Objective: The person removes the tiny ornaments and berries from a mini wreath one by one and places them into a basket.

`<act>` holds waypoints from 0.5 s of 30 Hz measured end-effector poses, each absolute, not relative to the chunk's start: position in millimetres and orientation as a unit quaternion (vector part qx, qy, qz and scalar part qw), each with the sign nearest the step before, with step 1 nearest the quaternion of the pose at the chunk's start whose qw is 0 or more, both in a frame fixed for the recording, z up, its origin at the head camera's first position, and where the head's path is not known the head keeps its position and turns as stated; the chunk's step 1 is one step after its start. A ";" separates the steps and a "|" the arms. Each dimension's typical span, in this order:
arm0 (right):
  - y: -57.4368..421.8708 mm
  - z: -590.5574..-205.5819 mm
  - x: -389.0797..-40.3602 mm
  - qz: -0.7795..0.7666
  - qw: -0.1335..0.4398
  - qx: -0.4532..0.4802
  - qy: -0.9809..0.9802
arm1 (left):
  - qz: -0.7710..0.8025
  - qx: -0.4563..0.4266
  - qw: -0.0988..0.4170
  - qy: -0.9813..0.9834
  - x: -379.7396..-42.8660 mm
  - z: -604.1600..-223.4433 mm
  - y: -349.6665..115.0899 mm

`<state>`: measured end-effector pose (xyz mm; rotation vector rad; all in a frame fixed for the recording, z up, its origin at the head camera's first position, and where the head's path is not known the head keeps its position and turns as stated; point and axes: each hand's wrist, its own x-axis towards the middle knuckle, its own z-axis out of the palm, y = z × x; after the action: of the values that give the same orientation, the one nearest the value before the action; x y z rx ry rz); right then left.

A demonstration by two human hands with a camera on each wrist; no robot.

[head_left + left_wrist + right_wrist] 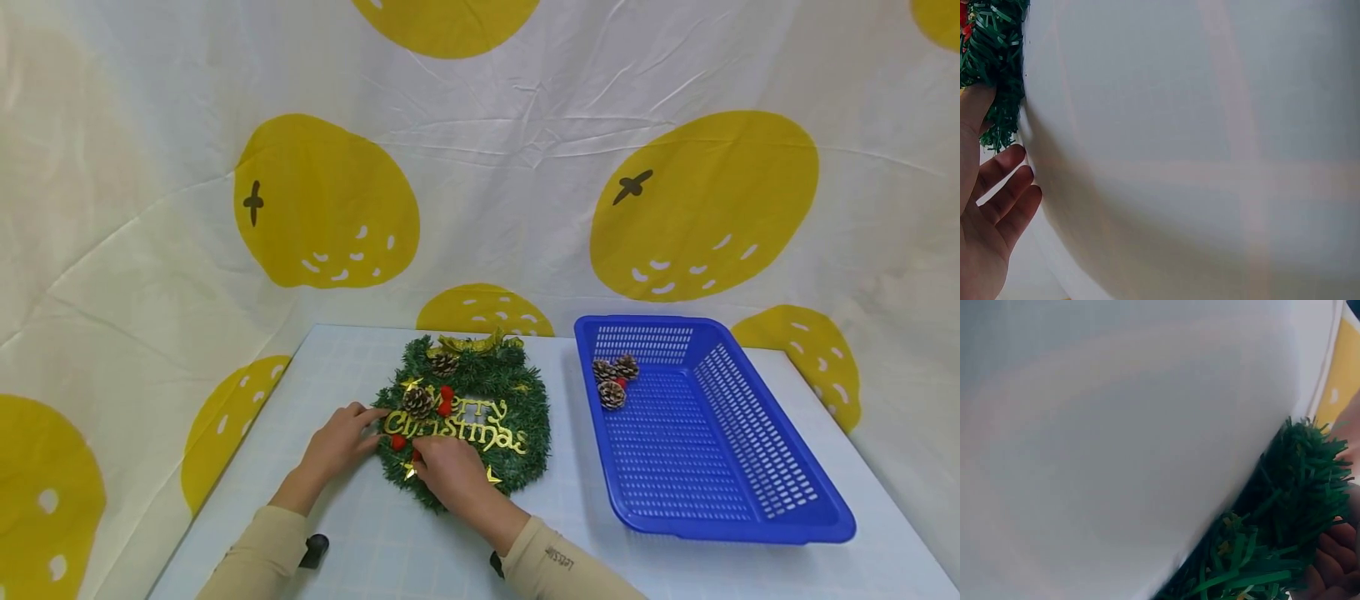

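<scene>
A green tinsel Christmas wreath [536, 417] lies on the table, with gold "Merry Christmas" lettering [498, 435] across it. Pine cones [417, 402], red ornaments [446, 402] and gold stars decorate it. My left hand [341, 442] touches the wreath's left edge with fairly straight fingers; in the left wrist view three relaxed fingers [1016, 212] show below the greenery. Over the wreath's lower left, my right hand [453, 475] has curled fingers and pinches a small red ornament [417, 455]. The right wrist view shows its curled fingers [1335, 556] partly behind the greenery, fingertips hidden.
A blue plastic basket [600, 467] stands at the right on the table. Inside its far left corner lies a pine cone cluster [612, 395] with a red berry. A white cloth with yellow fruit prints [510, 150] hangs behind the table [360, 533].
</scene>
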<state>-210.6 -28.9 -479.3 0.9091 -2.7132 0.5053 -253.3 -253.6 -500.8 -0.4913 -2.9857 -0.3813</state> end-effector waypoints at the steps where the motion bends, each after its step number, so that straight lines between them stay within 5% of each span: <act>1: -29.1 -480.3 -210.8 0.168 0.123 0.310 -0.927 | -0.124 -0.162 0.048 -0.978 -253.4 -500.9 -253.4; 15: -26.6 -478.9 -209.1 0.180 0.150 0.316 -0.919 | -0.122 -0.161 0.045 -0.978 -251.8 -499.1 -252.1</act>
<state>-209.1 -26.6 -478.9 0.9089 -2.6414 0.5181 -251.8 -252.1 -499.1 -0.4914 -2.9882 -0.3724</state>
